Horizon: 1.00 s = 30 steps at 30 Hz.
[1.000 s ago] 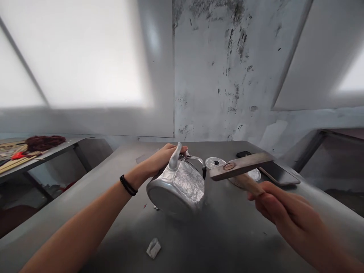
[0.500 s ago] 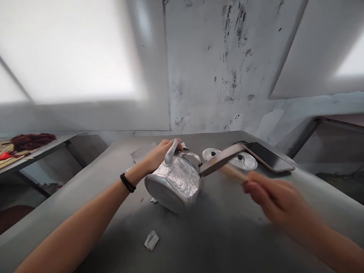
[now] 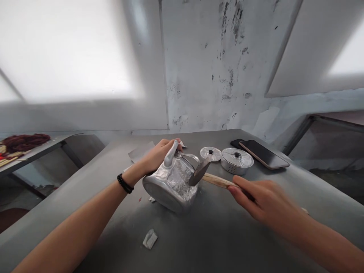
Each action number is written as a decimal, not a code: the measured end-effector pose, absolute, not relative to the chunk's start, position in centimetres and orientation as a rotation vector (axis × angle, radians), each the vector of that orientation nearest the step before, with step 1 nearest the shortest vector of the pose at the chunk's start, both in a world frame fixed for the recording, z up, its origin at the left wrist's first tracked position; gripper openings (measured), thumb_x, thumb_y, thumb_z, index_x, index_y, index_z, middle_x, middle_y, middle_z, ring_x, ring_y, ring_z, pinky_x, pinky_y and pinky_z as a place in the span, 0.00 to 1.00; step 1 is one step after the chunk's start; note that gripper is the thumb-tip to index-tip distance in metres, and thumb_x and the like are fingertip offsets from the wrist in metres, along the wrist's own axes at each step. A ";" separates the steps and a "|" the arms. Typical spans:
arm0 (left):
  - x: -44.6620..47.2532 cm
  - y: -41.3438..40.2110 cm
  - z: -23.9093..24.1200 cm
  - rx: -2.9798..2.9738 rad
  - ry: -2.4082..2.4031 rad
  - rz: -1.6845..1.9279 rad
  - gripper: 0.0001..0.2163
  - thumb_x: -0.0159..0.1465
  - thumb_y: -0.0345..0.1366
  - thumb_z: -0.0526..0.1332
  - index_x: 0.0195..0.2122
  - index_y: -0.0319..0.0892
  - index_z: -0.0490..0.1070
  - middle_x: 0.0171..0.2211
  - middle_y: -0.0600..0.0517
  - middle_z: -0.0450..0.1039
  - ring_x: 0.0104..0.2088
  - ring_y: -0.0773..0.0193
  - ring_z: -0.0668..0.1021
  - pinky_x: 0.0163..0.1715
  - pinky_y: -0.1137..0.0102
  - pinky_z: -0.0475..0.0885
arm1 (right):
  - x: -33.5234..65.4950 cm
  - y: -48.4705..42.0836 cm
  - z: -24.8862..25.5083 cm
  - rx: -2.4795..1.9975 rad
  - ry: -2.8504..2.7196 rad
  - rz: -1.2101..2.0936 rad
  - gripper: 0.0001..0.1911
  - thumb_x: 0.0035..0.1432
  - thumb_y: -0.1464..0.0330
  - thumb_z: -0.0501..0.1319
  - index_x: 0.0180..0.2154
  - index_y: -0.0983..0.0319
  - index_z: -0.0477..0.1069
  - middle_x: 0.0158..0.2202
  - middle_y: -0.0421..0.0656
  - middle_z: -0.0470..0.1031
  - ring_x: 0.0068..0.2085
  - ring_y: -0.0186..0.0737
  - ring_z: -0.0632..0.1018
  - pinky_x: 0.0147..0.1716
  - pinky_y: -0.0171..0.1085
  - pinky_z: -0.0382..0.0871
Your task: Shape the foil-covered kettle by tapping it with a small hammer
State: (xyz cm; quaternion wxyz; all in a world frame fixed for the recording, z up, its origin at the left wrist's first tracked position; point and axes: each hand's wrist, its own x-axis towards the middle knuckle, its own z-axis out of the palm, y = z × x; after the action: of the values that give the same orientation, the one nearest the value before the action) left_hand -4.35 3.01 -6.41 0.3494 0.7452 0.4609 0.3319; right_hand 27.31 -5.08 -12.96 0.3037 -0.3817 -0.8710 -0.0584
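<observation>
On the table, a dented silver metal kettle (image 3: 176, 178) lies tipped on its side, with its spout pointing up and its base turned toward me. My left hand (image 3: 160, 153) grips it from behind the spout; most fingers are hidden there. My right hand (image 3: 256, 193) is closed around the wooden handle of a hammer (image 3: 217, 181). The hammer's dark metal head meets the crumpled side of the kettle, near its rim. Behind the hammer are a round metal lid (image 3: 210, 153) with a black knob and a low perforated metal container (image 3: 237, 161) with a similar lid.
Two dark phone-like devices, the larger a tablet (image 3: 264, 153), lie at the table's back right. A crumpled foil scrap (image 3: 149, 239) sits in front of the kettle. Brown yarn (image 3: 25, 142) rests on a side table at left. A stained wall stands behind.
My right hand has brought the hammer down and to the left, from raised and blurred above the kettle's rim to against its side. My left hand keeps its hold.
</observation>
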 end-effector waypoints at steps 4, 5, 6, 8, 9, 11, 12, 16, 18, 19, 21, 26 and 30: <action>-4.7 3.1 -6.5 1.925 1.178 0.877 0.23 0.73 0.54 0.54 0.29 0.43 0.75 0.29 0.51 0.72 0.32 0.61 0.73 0.35 0.67 0.66 | 27.1 -5.1 -12.8 -1.041 -2.296 -0.220 0.22 0.78 0.57 0.50 0.29 0.57 0.61 0.16 0.31 0.61 0.15 0.31 0.63 0.21 0.36 0.50; -4.8 3.1 -6.6 1.922 1.179 0.890 0.22 0.72 0.54 0.56 0.30 0.43 0.76 0.29 0.50 0.74 0.32 0.61 0.73 0.35 0.68 0.67 | 27.1 -5.2 -12.5 -1.049 -2.286 -0.194 0.22 0.78 0.57 0.51 0.29 0.57 0.61 0.16 0.31 0.61 0.15 0.30 0.63 0.20 0.36 0.50; -5.0 3.2 -6.7 1.919 1.183 0.908 0.21 0.71 0.54 0.57 0.31 0.43 0.76 0.31 0.49 0.75 0.33 0.60 0.74 0.36 0.68 0.68 | 27.2 -5.4 -12.3 -1.050 -2.271 -0.158 0.23 0.78 0.57 0.51 0.28 0.57 0.61 0.16 0.31 0.60 0.16 0.30 0.63 0.20 0.35 0.51; -5.2 3.3 -6.9 1.911 1.193 0.944 0.20 0.69 0.55 0.60 0.32 0.43 0.77 0.33 0.48 0.76 0.35 0.59 0.75 0.36 0.68 0.69 | 27.3 -5.8 -11.7 -1.038 -2.210 -0.073 0.22 0.78 0.57 0.52 0.29 0.57 0.63 0.16 0.31 0.60 0.16 0.30 0.63 0.19 0.34 0.53; -5.3 3.4 -7.0 1.904 1.197 0.956 0.21 0.69 0.55 0.60 0.32 0.42 0.77 0.33 0.48 0.77 0.35 0.59 0.75 0.36 0.68 0.69 | 27.3 -6.0 -11.5 -1.030 -2.164 -0.031 0.21 0.78 0.58 0.52 0.30 0.57 0.65 0.16 0.31 0.60 0.16 0.30 0.63 0.18 0.33 0.54; -5.3 3.6 -7.1 1.889 1.198 0.956 0.22 0.70 0.56 0.58 0.32 0.42 0.77 0.32 0.48 0.76 0.34 0.59 0.75 0.36 0.68 0.69 | 27.1 -6.3 -11.4 -1.010 -2.084 0.014 0.19 0.79 0.59 0.50 0.33 0.56 0.67 0.17 0.30 0.59 0.15 0.30 0.62 0.17 0.32 0.54; -5.4 3.7 -7.2 1.882 1.197 0.948 0.23 0.71 0.56 0.57 0.32 0.42 0.77 0.32 0.49 0.76 0.34 0.60 0.75 0.36 0.68 0.69 | 27.0 -6.4 -11.5 -0.995 -2.072 -0.004 0.18 0.79 0.60 0.50 0.34 0.56 0.68 0.16 0.30 0.60 0.15 0.30 0.62 0.17 0.32 0.54; -5.2 3.7 -7.2 1.860 1.190 0.914 0.24 0.72 0.56 0.56 0.32 0.42 0.77 0.30 0.50 0.74 0.32 0.62 0.74 0.36 0.68 0.68 | 26.6 -6.3 -12.2 -0.906 -2.193 -0.260 0.15 0.76 0.59 0.55 0.36 0.56 0.71 0.19 0.33 0.70 0.17 0.32 0.68 0.20 0.35 0.55; -5.0 3.6 -7.1 1.854 1.184 0.912 0.24 0.73 0.56 0.55 0.31 0.42 0.76 0.29 0.51 0.73 0.31 0.62 0.73 0.35 0.68 0.67 | 26.7 -6.4 -12.4 -0.910 -2.210 -0.324 0.13 0.76 0.60 0.56 0.37 0.56 0.72 0.21 0.34 0.72 0.18 0.33 0.70 0.21 0.36 0.56; -5.0 3.5 -7.0 1.852 1.181 0.915 0.24 0.73 0.56 0.56 0.31 0.42 0.76 0.29 0.51 0.73 0.31 0.62 0.73 0.35 0.68 0.67 | 26.9 -6.5 -12.4 -0.926 -2.182 -0.331 0.14 0.76 0.61 0.55 0.37 0.57 0.72 0.20 0.34 0.71 0.18 0.33 0.70 0.22 0.36 0.56; -4.9 3.3 -6.9 1.853 1.175 0.924 0.23 0.72 0.56 0.56 0.31 0.42 0.75 0.29 0.51 0.73 0.31 0.62 0.73 0.35 0.69 0.67 | 27.2 -6.6 -12.3 -0.973 -2.097 -0.324 0.15 0.77 0.62 0.54 0.36 0.57 0.72 0.18 0.33 0.68 0.17 0.32 0.68 0.22 0.36 0.56; -4.9 3.1 -6.6 1.872 1.161 0.912 0.23 0.72 0.55 0.56 0.31 0.42 0.76 0.30 0.50 0.75 0.33 0.61 0.74 0.38 0.68 0.68 | 27.2 -6.4 -12.6 -0.856 -2.231 -0.342 0.15 0.75 0.61 0.57 0.35 0.57 0.72 0.21 0.35 0.72 0.19 0.33 0.71 0.22 0.37 0.56; -4.9 3.0 -6.7 1.837 1.180 0.944 0.21 0.69 0.56 0.60 0.31 0.43 0.75 0.31 0.50 0.75 0.33 0.61 0.74 0.37 0.68 0.68 | 27.0 -6.4 -12.4 -0.914 -2.164 -0.337 0.14 0.76 0.62 0.55 0.36 0.57 0.72 0.20 0.34 0.71 0.18 0.32 0.70 0.22 0.35 0.57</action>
State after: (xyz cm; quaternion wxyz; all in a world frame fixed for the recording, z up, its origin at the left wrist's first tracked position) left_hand -4.94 3.00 -6.66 0.3722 0.7168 0.4605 0.3682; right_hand 26.97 -6.44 -12.43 0.3749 -0.3572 -0.8453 -0.1315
